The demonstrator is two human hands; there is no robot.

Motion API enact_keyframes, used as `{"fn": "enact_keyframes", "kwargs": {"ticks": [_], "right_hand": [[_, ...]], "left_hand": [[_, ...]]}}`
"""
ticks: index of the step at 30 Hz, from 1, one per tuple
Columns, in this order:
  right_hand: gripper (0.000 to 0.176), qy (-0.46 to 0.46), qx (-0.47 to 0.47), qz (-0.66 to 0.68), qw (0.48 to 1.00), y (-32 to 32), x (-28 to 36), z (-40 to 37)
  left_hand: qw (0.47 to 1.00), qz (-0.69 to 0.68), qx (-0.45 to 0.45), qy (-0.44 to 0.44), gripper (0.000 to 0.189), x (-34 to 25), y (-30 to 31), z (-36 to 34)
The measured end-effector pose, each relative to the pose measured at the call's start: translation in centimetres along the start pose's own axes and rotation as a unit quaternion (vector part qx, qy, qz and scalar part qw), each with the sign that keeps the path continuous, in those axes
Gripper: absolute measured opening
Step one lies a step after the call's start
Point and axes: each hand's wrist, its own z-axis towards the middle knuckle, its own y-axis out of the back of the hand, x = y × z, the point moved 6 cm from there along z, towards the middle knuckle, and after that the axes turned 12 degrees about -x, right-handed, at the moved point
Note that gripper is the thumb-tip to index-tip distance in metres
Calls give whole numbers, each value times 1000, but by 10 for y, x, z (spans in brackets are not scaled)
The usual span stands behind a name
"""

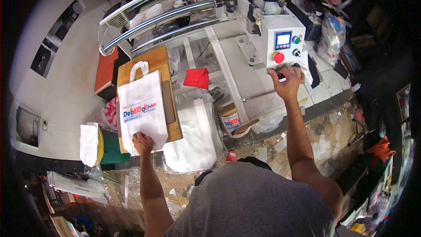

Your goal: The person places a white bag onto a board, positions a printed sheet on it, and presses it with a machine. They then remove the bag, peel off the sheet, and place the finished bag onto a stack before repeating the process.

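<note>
A white bag [142, 99] with blue and red print lies on a wooden board [163, 61], its handle loop toward the far end. My left hand [143, 144] rests on the bag's near edge with its fingers curled. At the machine's white control box [286, 39], my right hand [287, 81] is at a black part under the panel, thumb and fingers bent around it. The panel bears a small lit screen [283, 39], a red button [278, 57] and a green button [296, 39].
Metal rails [162, 23] cross the machine's far side. A red cloth [196, 78] lies on its frame. White bags [188, 136] are stacked right of the board. A box with a printed item [231, 121] stands below the frame, and scraps litter the floor.
</note>
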Motion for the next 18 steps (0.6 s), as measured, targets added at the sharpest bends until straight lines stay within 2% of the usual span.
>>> {"fn": "enact_keyframes", "kwargs": {"ticks": [4,6,8,10,13,18], "right_hand": [[32,11,4,-5,1000,1,-3,-1],[31,55,-32,8,998,4,0,0],[29,18,28,48,998,-5,-10,-2],[30,4,39,84,996,2,5,7],[32,19,77,51,996,-5,1,5],[35,41,71,19,996,-5,10,6]], "left_hand": [[1000,-9,8,8,17,9,-6,-3],[999,15,32,0,18,19,-16,-5],[1000,17,24,10,17,21,-15,-4],[999,5,17,33,15,7,1,0],[999,-3,2,44,14,5,5,2],[998,-30,3,51,13,2,8,0]]}}
